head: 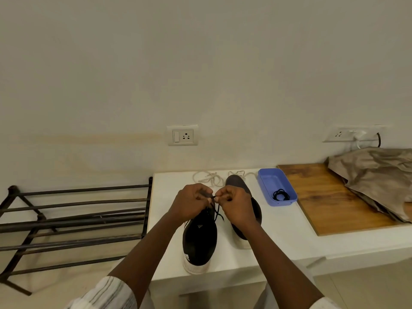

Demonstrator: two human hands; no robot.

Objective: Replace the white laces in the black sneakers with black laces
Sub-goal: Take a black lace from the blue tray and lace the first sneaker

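Note:
Two black sneakers with white soles stand on the white table (169, 253). The left sneaker (199, 241) has its heel toward me and a black lace (217, 214) threaded in it. My left hand (191, 204) and my right hand (234, 204) are above its front, both pinching the black lace ends close together. The right sneaker (239, 188) lies partly hidden behind my right hand. Two loose white laces (208, 178) lie at the table's far edge. A coiled black lace (281, 195) sits in a blue tray (270, 177).
A dark metal shoe rack (73, 219) stands to the left of the table. To the right is a wooden board (323, 201) with a crumpled beige cloth (374, 177) on it. Wall sockets (182, 136) are mounted behind.

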